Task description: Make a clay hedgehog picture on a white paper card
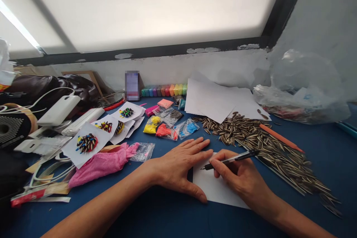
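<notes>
Gripping a pen [234,158] in your right hand [242,178], you held it over white paper [214,190]; your left hand [178,167] lay at the paper's edge, fingers spread.

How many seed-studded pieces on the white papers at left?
4 visible: a blue-tipped piece nearest the pink cloth; a red-and-yellow piece behind it; a partly covered piece right of that; a green-and-blue piece farthest back. More may be hidden.

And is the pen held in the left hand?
No, the right hand holds the pen, and the left hand lies flat.
</notes>
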The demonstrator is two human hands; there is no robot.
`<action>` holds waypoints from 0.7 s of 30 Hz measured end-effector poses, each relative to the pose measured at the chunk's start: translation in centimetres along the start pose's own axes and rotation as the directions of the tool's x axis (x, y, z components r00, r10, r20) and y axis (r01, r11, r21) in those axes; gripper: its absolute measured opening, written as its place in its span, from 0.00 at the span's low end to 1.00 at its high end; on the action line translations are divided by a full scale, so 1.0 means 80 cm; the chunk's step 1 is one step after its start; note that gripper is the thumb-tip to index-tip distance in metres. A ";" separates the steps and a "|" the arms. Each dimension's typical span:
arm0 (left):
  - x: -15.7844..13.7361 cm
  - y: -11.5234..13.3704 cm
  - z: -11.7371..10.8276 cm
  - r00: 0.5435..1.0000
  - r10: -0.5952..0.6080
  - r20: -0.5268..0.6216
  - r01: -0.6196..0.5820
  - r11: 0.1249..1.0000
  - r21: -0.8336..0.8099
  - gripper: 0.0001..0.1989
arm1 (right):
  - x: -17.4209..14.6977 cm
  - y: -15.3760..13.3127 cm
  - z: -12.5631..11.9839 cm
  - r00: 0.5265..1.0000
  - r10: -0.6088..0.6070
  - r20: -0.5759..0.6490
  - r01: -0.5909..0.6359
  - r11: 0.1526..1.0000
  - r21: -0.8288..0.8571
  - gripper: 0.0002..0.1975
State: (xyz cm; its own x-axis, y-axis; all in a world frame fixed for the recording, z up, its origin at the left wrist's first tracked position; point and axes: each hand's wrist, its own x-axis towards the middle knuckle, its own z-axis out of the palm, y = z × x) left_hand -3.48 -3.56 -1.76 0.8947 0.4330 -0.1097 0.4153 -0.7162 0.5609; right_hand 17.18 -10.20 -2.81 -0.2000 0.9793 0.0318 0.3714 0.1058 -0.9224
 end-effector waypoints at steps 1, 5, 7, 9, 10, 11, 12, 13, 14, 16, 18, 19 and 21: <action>0.000 0.000 0.000 1.000 -0.003 0.003 0.003 1.000 -0.001 0.54 | -0.001 0.000 0.000 1.000 -0.001 -0.018 0.001 1.000 0.001 0.17; -0.001 0.000 0.000 1.000 0.005 -0.006 -0.005 1.000 -0.010 0.54 | 0.000 0.000 0.000 1.000 -0.006 -0.015 0.006 1.000 -0.005 0.17; -0.001 -0.001 0.000 1.000 0.012 -0.012 -0.012 1.000 -0.014 0.54 | 0.001 0.001 0.001 1.000 -0.005 0.005 0.005 1.000 -0.012 0.16; -0.001 -0.002 0.000 1.000 0.011 -0.013 -0.011 1.000 -0.015 0.54 | 0.001 0.001 0.001 1.000 -0.002 0.019 0.003 1.000 -0.020 0.16; -0.001 -0.002 0.000 1.000 0.009 -0.012 -0.009 1.000 -0.015 0.54 | 0.001 0.001 0.001 1.000 -0.001 0.023 0.002 1.000 -0.024 0.16; -0.001 -0.002 0.001 1.000 0.008 -0.010 -0.008 1.000 -0.013 0.55 | 0.000 0.001 0.001 1.000 0.000 0.026 0.000 1.000 -0.028 0.17; 0.000 -0.002 0.001 1.000 0.008 -0.008 -0.008 1.000 -0.011 0.55 | 0.000 0.001 0.001 1.000 0.001 0.028 0.000 1.000 -0.031 0.17; 0.000 -0.002 0.001 1.000 0.009 -0.008 -0.009 1.000 -0.009 0.55 | 0.000 0.001 0.001 1.000 0.000 0.031 0.001 0.999 -0.036 0.17; 0.000 -0.003 0.001 1.000 0.011 -0.009 -0.011 1.000 -0.008 0.55 | 0.000 0.001 0.001 0.999 0.000 0.032 0.001 0.999 -0.041 0.17; 0.000 -0.003 0.001 1.000 0.012 -0.009 -0.012 1.000 -0.008 0.55 | 0.000 0.000 0.001 0.999 -0.001 0.035 0.003 0.999 -0.052 0.18; 0.000 -0.003 0.001 1.000 0.008 -0.002 -0.008 1.000 -0.009 0.54 | 0.000 0.000 0.001 0.999 0.000 0.039 0.002 0.998 -0.061 0.18; 0.000 -0.004 0.000 1.000 0.008 0.006 -0.008 1.000 -0.011 0.54 | 0.000 0.000 0.001 0.999 0.001 0.041 0.001 0.998 -0.064 0.18; -0.001 -0.004 -0.001 1.000 0.006 0.022 -0.006 1.000 -0.016 0.53 | 0.001 0.000 0.001 0.999 0.005 0.045 -0.001 0.998 -0.068 0.17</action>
State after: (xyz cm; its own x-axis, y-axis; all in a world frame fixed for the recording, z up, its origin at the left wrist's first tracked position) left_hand -3.68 -3.28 -1.88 0.9005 0.4166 -0.1243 0.4076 -0.7095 0.5749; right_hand 17.07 -10.17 -2.83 -0.2388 0.9710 0.0103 0.4325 0.1159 -0.8942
